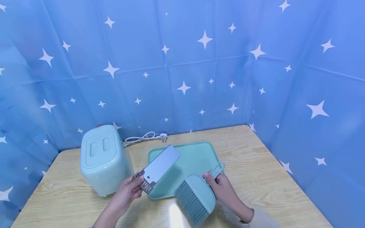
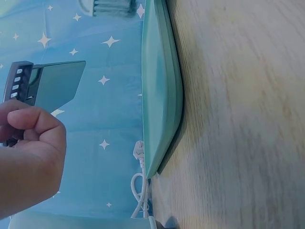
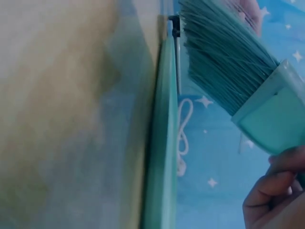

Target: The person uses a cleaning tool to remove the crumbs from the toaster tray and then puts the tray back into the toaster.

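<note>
My left hand [image 1: 126, 193] pinches a crumb tray [image 1: 161, 164], a flat silver plate with a slotted grey-brown end, between thumb and fingers at that end. In the left wrist view the plate [image 2: 59, 86] stands out past the fingers. A pale teal hand brush [image 1: 201, 193] hangs from my right hand [image 1: 223, 190], whose fingers are curled round its short looped handle. Its bristles [image 3: 224, 52] point down and left in the head view. Both tools are held above the table, overlapping a teal serving tray [image 1: 199, 152] in that view.
A pale blue toaster [image 1: 104, 158] with a lid stands at the left of the wooden table [image 1: 271, 183]. Behind it lies its white coiled cord and plug [image 1: 163, 136]. A blue star-patterned curtain [image 1: 182, 63] hangs along the back and sides.
</note>
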### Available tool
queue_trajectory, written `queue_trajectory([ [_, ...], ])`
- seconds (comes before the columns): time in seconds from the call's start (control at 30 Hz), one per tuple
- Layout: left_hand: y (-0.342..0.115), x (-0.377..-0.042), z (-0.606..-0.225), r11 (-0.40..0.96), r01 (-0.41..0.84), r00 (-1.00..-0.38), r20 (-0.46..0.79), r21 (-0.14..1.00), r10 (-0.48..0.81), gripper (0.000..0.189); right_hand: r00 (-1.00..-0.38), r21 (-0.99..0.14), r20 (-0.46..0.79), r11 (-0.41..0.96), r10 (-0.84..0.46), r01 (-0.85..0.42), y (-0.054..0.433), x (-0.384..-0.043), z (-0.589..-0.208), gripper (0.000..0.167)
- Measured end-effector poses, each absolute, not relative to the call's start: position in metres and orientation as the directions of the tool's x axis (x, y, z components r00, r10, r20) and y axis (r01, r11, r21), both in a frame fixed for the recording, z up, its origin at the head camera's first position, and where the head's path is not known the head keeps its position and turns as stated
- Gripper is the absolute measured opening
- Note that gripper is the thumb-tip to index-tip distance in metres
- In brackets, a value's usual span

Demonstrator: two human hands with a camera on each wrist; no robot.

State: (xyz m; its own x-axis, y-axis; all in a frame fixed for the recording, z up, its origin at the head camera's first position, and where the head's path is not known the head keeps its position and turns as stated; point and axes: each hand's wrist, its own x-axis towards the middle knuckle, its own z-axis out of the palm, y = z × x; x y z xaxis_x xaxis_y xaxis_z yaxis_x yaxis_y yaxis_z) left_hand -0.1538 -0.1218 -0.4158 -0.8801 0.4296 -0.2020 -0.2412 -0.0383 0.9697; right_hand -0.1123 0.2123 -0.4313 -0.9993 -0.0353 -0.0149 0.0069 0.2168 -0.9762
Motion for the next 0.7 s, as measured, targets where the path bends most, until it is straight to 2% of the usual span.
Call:
queue_trajectory([
  [0.4,-0.126,-0.152,-0.419,-0.064,-0.258,-0.874,-0.205,0.964,0.441,0.012,-0.958,-0.961,-0.233,0.192,-0.165,0.2,0.216,-0.09,-0.452,0.046],
  [0.7,-0.127,-0.152,-0.421,-0.048,-0.263,-0.878,-0.218,0.964,0.427,0.014,-0.912,-0.981,-0.193,0.071,-0.363,0.179,0.225,-0.072,-0.462,0.049],
])
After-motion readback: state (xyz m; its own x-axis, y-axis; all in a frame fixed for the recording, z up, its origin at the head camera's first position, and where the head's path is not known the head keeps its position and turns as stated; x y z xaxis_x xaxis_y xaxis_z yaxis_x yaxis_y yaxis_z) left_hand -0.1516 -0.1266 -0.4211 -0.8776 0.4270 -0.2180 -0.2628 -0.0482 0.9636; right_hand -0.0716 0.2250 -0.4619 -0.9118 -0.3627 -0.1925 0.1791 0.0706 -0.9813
